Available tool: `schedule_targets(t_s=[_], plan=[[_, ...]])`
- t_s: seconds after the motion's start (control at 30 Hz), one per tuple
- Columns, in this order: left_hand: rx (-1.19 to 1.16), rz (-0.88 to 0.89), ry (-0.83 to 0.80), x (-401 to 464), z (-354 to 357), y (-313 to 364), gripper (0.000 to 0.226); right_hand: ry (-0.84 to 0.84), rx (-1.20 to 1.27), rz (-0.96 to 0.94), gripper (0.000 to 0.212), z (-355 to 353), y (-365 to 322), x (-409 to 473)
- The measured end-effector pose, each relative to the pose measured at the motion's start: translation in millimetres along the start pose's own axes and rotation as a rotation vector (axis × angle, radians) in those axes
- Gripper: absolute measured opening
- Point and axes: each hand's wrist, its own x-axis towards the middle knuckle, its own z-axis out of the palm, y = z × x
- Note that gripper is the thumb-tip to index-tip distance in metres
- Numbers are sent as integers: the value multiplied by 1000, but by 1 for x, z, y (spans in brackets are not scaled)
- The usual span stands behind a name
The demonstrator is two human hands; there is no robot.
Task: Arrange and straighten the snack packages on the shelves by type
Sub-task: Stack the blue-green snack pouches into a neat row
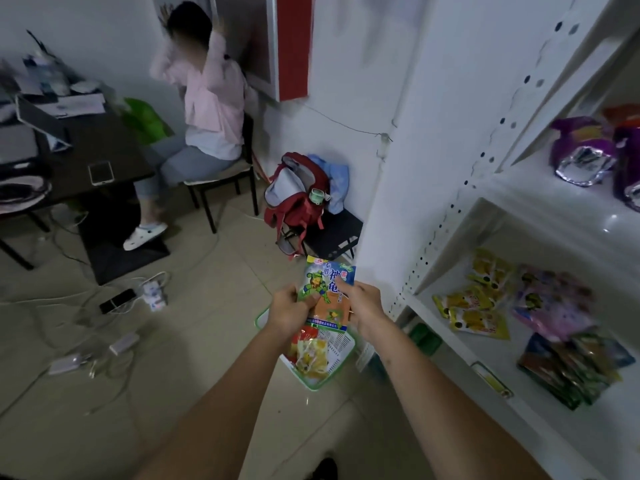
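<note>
A person's two bare forearms reach forward over a beige tiled floor. The left hand [289, 308] and the right hand [363, 306] both grasp one flat blue-and-green plastic snack packet printed with a cartoon turtle [329, 292], the left pinching its left edge, the right curled round its right edge. The packet is held upright in the air, directly above a white plastic basket with a green rim [337, 355] that sits on the floor and holds yellow and red snack packets [310, 353].

To the right stands a white metal shelving unit [460, 188]. Its lower shelf carries yellow packets [474, 306], pinkish-purple packets [550, 303] and a loose pile of dark packets [575, 365]. The shelf above holds purple foil bags [585, 147].

Further back, a red backpack [298, 199] rests on a low black stool against the wall. A seated person in a pink top [207, 98] is at a dark table [100, 140], and white cables [100, 344] trail across the floor.
</note>
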Motion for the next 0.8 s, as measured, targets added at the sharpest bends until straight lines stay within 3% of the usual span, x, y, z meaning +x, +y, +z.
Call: schedule_targets(t_s=[0.4, 0.8], plan=[[78, -85, 94, 117, -8, 5, 11, -46, 1, 146, 23, 46, -13, 120], [179, -115, 36, 237, -13, 29, 11, 28, 72, 196, 26, 81, -41, 211]])
